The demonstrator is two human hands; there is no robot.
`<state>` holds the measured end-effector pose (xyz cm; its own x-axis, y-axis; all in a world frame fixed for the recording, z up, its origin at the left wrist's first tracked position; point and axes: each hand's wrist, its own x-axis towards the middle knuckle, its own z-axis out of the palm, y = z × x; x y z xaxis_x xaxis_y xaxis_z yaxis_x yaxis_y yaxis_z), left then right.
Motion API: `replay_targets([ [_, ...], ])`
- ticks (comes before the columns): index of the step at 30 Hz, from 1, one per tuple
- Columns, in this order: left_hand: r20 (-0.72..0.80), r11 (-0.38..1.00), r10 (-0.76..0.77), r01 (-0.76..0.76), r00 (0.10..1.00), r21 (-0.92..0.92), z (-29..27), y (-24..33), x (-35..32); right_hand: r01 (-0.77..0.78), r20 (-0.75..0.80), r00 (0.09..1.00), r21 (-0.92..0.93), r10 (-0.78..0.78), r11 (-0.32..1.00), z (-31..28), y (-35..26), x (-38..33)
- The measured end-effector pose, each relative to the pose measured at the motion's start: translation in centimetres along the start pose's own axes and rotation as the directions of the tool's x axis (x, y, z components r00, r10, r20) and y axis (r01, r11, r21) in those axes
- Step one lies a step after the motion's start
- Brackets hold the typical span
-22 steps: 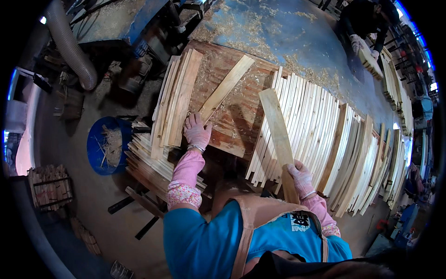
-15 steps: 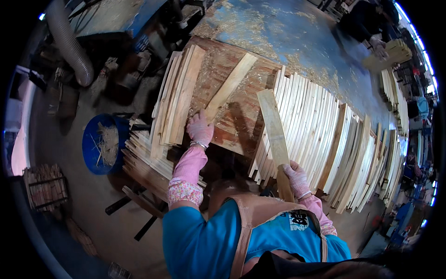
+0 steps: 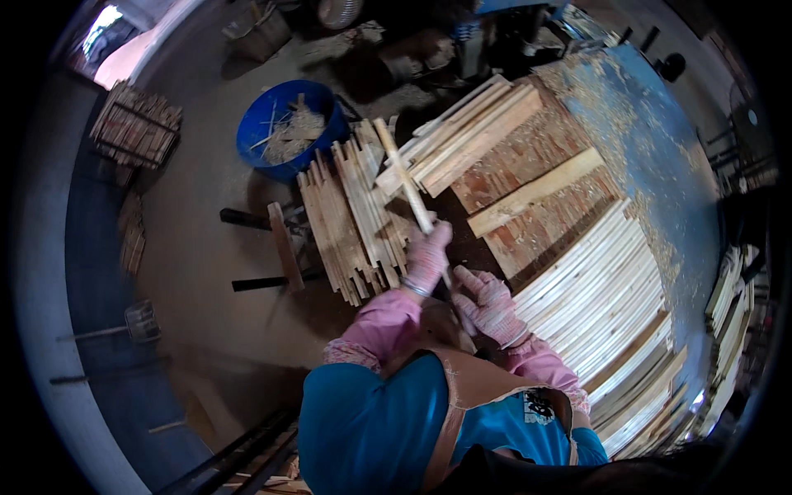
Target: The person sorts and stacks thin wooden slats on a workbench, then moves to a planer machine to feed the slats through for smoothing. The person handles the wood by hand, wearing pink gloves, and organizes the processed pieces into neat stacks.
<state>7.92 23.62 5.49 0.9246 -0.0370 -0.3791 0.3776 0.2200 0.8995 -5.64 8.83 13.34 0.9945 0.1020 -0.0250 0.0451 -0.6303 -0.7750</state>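
My left hand, in a pinkish-white glove, is closed around a narrow wooden slat. The slat slants from the far left down toward my body, and its near end is blurred. Close to that end is my right hand, gloved alike, with its fingers apart; whether it touches the slat I cannot tell. A single pale board lies on the brown plywood panel beyond my hands. Left of the board is a small stack of boards. A long row of slats stands packed to the right.
More slats lie bundled left of my left hand. Beyond them stands a blue tub of wood scraps. The blue tabletop is strewn with shavings. A bundle of wood in a rack sits at the far left.
My view has swung left. The board in my right hand has left that hand. My left hand has come off the board on the panel and now grips a slat.
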Motion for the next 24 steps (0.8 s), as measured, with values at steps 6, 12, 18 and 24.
replay_targets([
  [6, -0.303, 0.885, 0.117, 0.039, 0.946, 0.464, -22.8, -2.8, 10.6, -0.251, 0.269, 0.937, 0.068, 0.225, 0.966, 2.6, -1.7, -0.8],
  [12, -0.391, 0.604, -0.157, 0.402, 0.907, 0.688, -29.6, -9.8, 19.8, -0.554, 0.285, 0.816, 0.139, 0.503, 0.821, 4.1, 1.6, -1.2],
  [18, 0.147, 0.070, 0.331, -0.180, 0.932, 0.981, -38.6, -22.6, 27.0, -0.509, 0.338, 0.820, 0.062, 0.462, 0.858, 2.8, 1.8, 4.2],
  [24, -0.106, 0.294, 0.360, -0.005, 0.927, 0.956, -24.9, -5.5, 23.6, -0.647, 0.204, 0.747, 0.004, 0.633, 0.762, 5.4, 0.1, -0.6],
])
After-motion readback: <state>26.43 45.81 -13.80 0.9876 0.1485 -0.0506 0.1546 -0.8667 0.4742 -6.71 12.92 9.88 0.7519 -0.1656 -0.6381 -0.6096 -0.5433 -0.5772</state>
